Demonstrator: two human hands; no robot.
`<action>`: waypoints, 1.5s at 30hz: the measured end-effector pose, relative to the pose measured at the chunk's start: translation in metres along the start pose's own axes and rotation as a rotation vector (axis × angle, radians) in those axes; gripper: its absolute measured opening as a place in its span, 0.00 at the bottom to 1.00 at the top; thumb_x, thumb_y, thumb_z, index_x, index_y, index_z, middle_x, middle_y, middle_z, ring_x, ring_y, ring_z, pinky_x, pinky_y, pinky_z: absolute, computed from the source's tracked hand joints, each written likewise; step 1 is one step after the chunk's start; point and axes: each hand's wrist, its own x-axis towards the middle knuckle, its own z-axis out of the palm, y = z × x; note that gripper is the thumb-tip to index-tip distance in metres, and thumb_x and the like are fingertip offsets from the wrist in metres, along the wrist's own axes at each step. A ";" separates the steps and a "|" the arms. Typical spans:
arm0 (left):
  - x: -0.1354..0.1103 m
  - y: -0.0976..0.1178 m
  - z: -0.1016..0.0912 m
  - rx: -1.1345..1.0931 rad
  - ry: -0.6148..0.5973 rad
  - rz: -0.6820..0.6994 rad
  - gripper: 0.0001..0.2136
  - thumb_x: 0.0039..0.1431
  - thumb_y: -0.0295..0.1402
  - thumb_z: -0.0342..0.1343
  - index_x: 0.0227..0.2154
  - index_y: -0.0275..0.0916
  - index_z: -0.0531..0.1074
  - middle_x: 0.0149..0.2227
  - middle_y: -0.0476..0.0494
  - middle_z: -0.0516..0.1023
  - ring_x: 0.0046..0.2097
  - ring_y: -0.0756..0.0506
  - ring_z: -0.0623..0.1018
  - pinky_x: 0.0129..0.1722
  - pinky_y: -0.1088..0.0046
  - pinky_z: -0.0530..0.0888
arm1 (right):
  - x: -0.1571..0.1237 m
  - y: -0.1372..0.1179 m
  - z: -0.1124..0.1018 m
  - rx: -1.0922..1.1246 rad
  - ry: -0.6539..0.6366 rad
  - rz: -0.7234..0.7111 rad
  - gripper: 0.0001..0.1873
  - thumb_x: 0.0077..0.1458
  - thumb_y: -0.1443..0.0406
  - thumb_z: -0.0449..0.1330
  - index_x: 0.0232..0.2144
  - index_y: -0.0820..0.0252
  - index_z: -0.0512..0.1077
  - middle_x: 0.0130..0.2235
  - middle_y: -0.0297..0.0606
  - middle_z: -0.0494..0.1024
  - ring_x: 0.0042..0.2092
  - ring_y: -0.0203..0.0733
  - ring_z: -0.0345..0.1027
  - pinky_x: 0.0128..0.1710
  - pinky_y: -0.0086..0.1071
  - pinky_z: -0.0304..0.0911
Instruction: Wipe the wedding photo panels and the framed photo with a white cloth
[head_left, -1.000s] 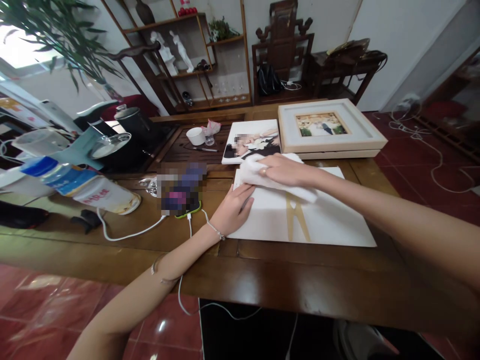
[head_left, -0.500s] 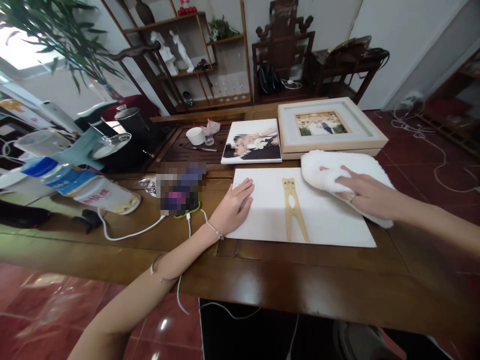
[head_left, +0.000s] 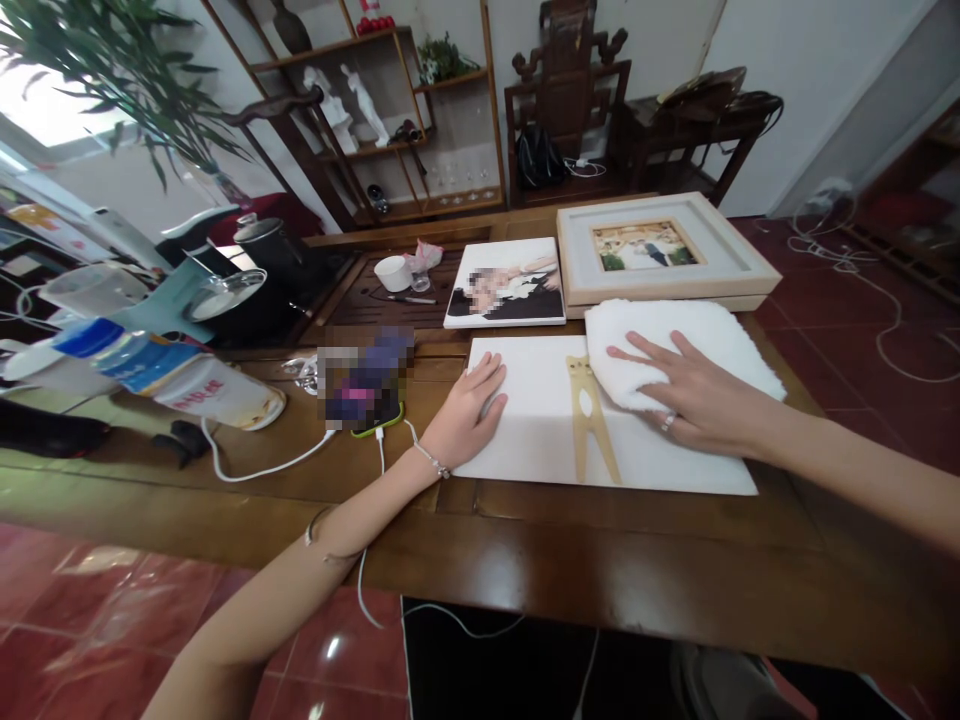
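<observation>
A white flat board [head_left: 525, 440] lies on the wooden table. My left hand [head_left: 472, 405] rests flat on its left edge, fingers stretched out, holding nothing. On the board's right part my right hand [head_left: 675, 385] grips a fluffy white cloth [head_left: 720, 335], its fingers spread over the cloth and a fold bunched between them. The cloth overhangs the board's back right edge. Left of the cloth, a flat tan two-legged piece [head_left: 586, 425] with a cat-ear-like top lies on the board. The cloth's edge comes up against its top.
Behind the board are a photo canvas [head_left: 506, 285] and a boxy framed picture [head_left: 667, 280]. To the left lie a phone [head_left: 375, 405] with a white cable and a blue-capped bottle [head_left: 187, 380]. Farther back are a kettle [head_left: 266, 245] and a small white cup [head_left: 392, 273].
My right hand has slid left, bringing the cloth's edge up to the tan piece. My left hand stays in place on the board.
</observation>
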 end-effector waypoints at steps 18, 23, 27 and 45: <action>0.000 0.003 -0.001 0.056 -0.041 -0.007 0.19 0.63 0.30 0.44 0.56 0.32 0.61 0.62 0.31 0.59 0.65 0.38 0.55 0.60 0.49 0.59 | -0.038 -0.031 -0.014 0.154 -0.094 -0.115 0.11 0.48 0.69 0.52 0.29 0.57 0.74 0.65 0.36 0.51 0.66 0.52 0.33 0.62 0.62 0.35; 0.000 0.002 -0.002 0.054 -0.044 0.001 0.19 0.63 0.30 0.44 0.56 0.32 0.61 0.62 0.31 0.59 0.65 0.37 0.55 0.60 0.48 0.59 | -0.004 0.014 -0.007 0.152 -0.081 -0.064 0.11 0.52 0.66 0.51 0.35 0.59 0.73 0.64 0.43 0.54 0.66 0.49 0.34 0.61 0.60 0.37; 0.000 0.002 -0.002 0.048 -0.044 0.000 0.20 0.63 0.30 0.44 0.57 0.32 0.61 0.62 0.31 0.59 0.65 0.38 0.55 0.60 0.49 0.59 | 0.005 0.023 -0.003 0.154 -0.030 -0.024 0.11 0.51 0.66 0.52 0.35 0.60 0.72 0.63 0.46 0.55 0.66 0.52 0.36 0.60 0.61 0.40; -0.001 0.001 0.002 0.015 -0.028 -0.030 0.20 0.63 0.31 0.43 0.57 0.34 0.60 0.62 0.31 0.59 0.65 0.38 0.54 0.61 0.47 0.56 | -0.042 -0.051 -0.014 0.287 -0.001 0.058 0.10 0.51 0.66 0.52 0.32 0.55 0.73 0.64 0.37 0.54 0.65 0.53 0.41 0.64 0.56 0.37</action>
